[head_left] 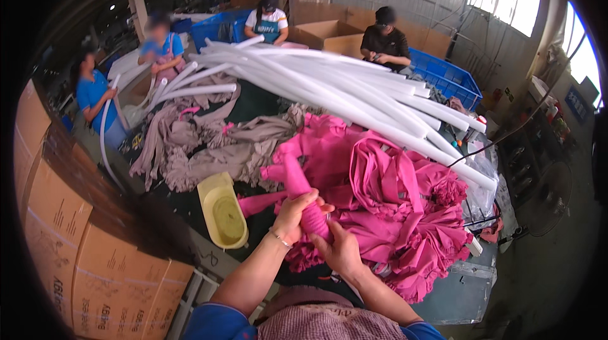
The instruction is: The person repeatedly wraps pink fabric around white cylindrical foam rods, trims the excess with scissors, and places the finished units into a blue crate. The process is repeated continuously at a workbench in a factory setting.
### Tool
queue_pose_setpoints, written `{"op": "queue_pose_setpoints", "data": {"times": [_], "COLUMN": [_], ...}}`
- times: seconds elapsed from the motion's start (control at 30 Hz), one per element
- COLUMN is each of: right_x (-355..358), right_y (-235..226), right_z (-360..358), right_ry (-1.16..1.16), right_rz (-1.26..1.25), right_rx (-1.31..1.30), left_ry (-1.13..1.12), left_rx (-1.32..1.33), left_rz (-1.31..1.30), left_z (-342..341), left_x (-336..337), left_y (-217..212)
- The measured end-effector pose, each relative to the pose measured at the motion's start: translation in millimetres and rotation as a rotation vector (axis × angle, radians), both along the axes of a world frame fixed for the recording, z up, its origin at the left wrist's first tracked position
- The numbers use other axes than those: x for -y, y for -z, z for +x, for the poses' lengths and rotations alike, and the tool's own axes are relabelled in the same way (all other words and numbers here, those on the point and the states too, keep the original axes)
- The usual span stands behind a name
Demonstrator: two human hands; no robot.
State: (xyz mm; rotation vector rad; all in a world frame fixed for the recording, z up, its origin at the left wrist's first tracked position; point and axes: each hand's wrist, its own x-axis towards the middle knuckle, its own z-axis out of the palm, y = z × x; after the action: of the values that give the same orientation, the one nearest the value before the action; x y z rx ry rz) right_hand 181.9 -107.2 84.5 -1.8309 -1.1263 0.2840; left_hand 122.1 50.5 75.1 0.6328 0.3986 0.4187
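Note:
My left hand (293,218), a bracelet at its wrist, is closed around a bunched pink fabric sleeve (295,175). The sleeve rises from my grip and leans a little left, gathered in folds near my fingers. Close by on the lower right, my right hand (341,250) grips the lower part of the same sleeve. Whether anything is inside it, I cannot tell. A large heap of pink fabric strips (386,194) lies on the table just beyond and to the right of my hands. Left of my hands stands a pale yellow basin (209,189) with a shallow yellowish content.
White foam tubes (329,80) lie piled across the far side of the table. Taupe fabric pieces (209,150) spread at left. Cardboard boxes (120,283) are stacked at lower left. Several co-workers (386,39) work around the far side, near blue crates (446,80). A fan (544,197) stands right.

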Motion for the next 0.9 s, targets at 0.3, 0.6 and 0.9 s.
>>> {"op": "queue_pose_setpoints", "data": {"times": [0.3,0.6,0.9], "right_x": [-11,34,58], "right_y": [21,13,26], "right_z": [18,18,24], "right_ry": [-0.248,-0.384,-0.475], "right_rz": [-0.206,-0.294,-0.538], "right_rx": [-0.562,-0.770,-0.665], "left_ry": [-0.024,-0.206,-0.313], "left_rx": [-0.088,-0.086,-0.202], "left_rz": [0.274,0.024,-0.032], "left_z": [-5,-8,-28], "left_x": [5,8,-9], "left_y": [-12,6,24]}}
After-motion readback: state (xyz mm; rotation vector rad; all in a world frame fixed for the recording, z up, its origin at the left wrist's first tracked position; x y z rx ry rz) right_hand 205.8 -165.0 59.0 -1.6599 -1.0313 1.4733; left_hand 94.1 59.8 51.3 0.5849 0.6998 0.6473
